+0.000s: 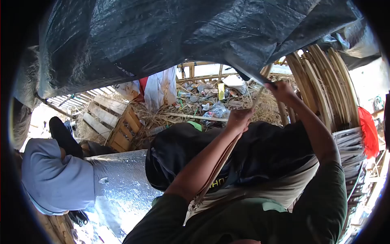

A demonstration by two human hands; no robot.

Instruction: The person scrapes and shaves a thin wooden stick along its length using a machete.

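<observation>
My right hand point(281, 92) is closed round the dark handle of a long blade point(248, 70), which points up and to the left, blurred toward its tip. Lower and to the left, my left hand point(240, 119) grips a thin strip of wood or bamboo point(221, 157). The strip's upper end rises toward the blade, and its lower part runs down along my left forearm. Whether blade and strip touch, I cannot tell. Both hands are above my dark-clothed legs point(268, 142).
Another person in grey clothing point(61, 175) sits at the left on a silvery mat point(122, 175). A dark tarp point(162, 36) hangs overhead. Wooden slats point(321, 85) stand at the right, near a red bag point(367, 132). A wooden crate point(124, 128) and litter point(215, 110) lie beyond my legs.
</observation>
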